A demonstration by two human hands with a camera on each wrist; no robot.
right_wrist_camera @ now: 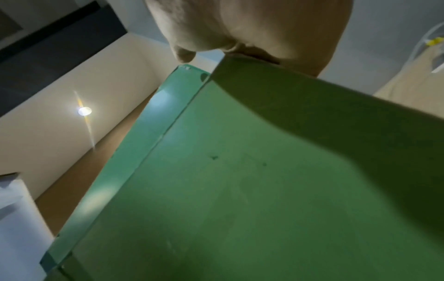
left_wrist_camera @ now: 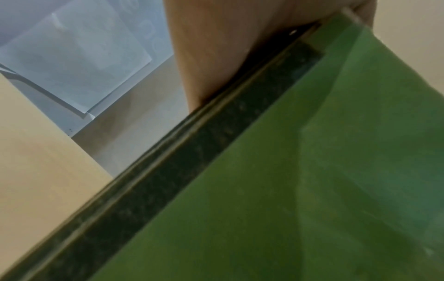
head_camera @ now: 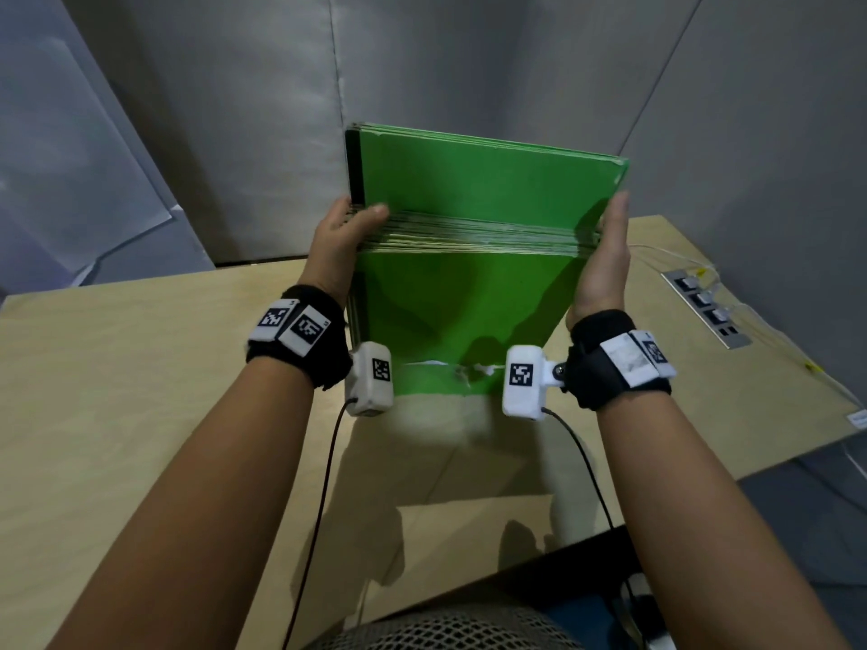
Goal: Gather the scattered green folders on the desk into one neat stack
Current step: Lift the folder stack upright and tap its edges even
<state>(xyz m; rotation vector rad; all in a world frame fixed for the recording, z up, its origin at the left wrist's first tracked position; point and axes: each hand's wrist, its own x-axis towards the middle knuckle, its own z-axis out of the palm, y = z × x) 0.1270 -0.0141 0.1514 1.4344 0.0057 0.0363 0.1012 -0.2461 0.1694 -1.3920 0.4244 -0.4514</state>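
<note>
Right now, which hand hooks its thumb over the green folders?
The left hand: its thumb curls over the green folders, while the right hand presses flat, fingers straight, against their other side.

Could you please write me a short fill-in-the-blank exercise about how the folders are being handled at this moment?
1. The stack of folders is coloured ____.
2. The left hand and the right hand hold the stack at its two ____.
3. Beneath the raised stack, one more folder lies flat on the ____.
4. At the desk's right edge sits a metal ____ panel.

Missing words: green; sides; desk; socket
</note>
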